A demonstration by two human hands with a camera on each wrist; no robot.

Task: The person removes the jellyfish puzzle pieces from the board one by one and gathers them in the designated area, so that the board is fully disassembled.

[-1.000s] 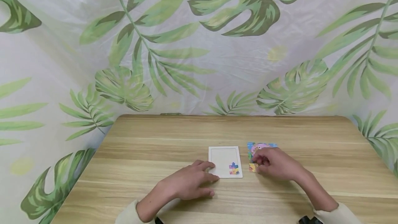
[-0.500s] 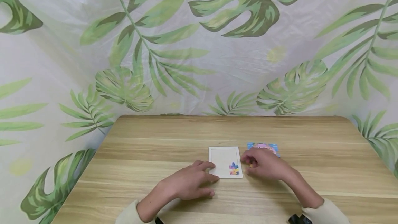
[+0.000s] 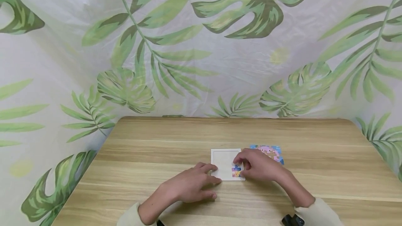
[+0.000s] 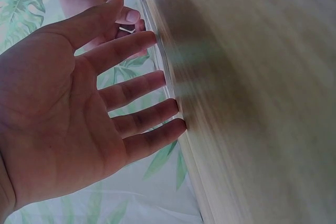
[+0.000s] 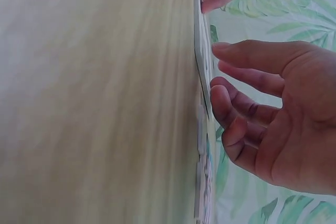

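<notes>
A white puzzle board (image 3: 223, 160) lies flat on the table, with a few joined coloured puzzle pieces (image 3: 236, 171) in its lower right corner. My left hand (image 3: 191, 185) rests with spread, nearly straight fingers at the board's left side, touching its edge. My right hand (image 3: 260, 165) is over the board's right edge with thumb and fingers curled in a pinch beside those pieces. A puzzle piece in that pinch is mostly hidden by the fingers. Partly behind this hand lies the pink-and-blue picture puzzle (image 3: 276, 152). The right wrist view shows the bent fingers (image 5: 239, 142) close to the board's edge.
The wood-grain table (image 3: 157, 142) reaches back to a leaf-patterned cloth (image 3: 188, 62). Black wrist straps with light sleeves (image 3: 317, 213) are at the front.
My right hand has moved left from the picture puzzle to the board's right edge, uncovering more of the puzzle's right side. My left hand has stayed in place.
</notes>
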